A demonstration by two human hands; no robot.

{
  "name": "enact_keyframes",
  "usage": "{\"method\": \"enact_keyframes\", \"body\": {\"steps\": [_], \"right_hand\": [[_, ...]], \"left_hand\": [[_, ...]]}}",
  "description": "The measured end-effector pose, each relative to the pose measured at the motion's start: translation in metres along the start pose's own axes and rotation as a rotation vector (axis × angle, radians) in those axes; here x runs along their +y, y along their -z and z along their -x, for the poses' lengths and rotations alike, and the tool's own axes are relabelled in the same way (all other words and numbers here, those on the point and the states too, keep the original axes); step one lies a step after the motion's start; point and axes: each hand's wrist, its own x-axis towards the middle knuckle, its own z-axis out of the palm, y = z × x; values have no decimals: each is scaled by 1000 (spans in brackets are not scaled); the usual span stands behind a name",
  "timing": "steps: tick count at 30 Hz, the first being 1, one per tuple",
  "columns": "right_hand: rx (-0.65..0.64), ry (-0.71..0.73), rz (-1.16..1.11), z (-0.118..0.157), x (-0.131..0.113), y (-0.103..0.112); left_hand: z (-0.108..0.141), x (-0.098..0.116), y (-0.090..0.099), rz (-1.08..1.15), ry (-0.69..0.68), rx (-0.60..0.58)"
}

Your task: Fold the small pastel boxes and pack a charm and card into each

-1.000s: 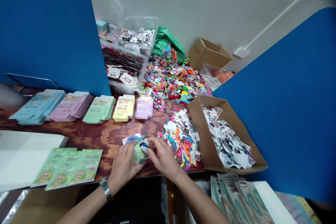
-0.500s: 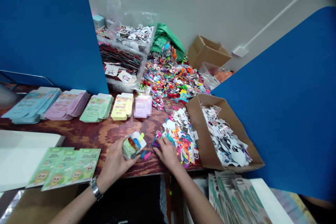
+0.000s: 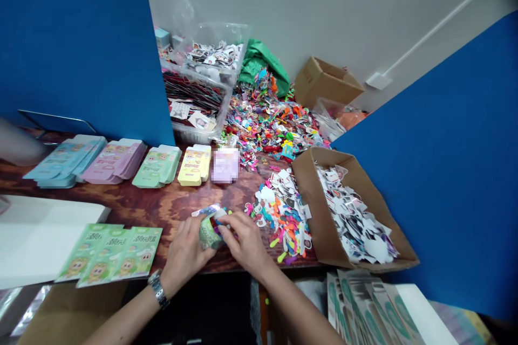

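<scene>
My left hand (image 3: 186,250), with a metal watch on its wrist, is wrapped round a small green packet (image 3: 208,232) with an open top, above the table's front part. My right hand (image 3: 245,242) is at the packet's mouth, its fingers pinched on something small and mostly hidden. A shiny card edge (image 3: 206,210) shows just behind the packet. To the right of my right hand lies a pile of small colourful pieces and white cutouts (image 3: 283,210).
Folded boxes (image 3: 157,167) in several colours line the table's middle left. Green packets (image 3: 135,253) lie at the front left. A cardboard box of cutouts (image 3: 303,188) stands right; trinkets (image 3: 275,118) and plastic bins (image 3: 226,113) are behind. Blue partitions (image 3: 457,161) flank the table.
My right hand has moved left from the edge of the colourful pile to the packet's mouth. The packet is tilted differently in my left hand. The whole view has shifted slightly.
</scene>
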Motion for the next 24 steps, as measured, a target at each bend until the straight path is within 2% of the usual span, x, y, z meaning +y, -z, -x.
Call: {"method": "enact_keyframes", "body": {"steps": [2, 4, 7, 10, 12, 15, 16, 19, 20, 24], "right_hand": [[31, 1, 32, -1, 1, 1], [70, -86, 20, -2, 9, 2], [36, -165, -67, -6, 21, 2], [103, -127, -40, -7, 19, -1], [148, -42, 48, -6, 14, -2], [24, 157, 100, 0, 9, 0], [5, 182, 101, 3, 11, 3], [52, 68, 125, 11, 26, 8], [22, 26, 157, 14, 33, 7], [-282, 58, 404, 29, 68, -14]], "left_hand": [[0, 1, 0, 16, -4, 12], [0, 2, 0, 29, 8, 19], [0, 5, 1, 43, 46, 13], [-2, 7, 1, 49, 62, 11], [-2, 7, 1, 48, 65, 13], [-2, 2, 1, 50, 66, 14], [-2, 0, 1, 49, 71, 18], [-1, -9, 3, 19, 91, 27], [0, -12, 3, 5, 97, 28], [-1, -18, 5, -25, 101, 21]]}}
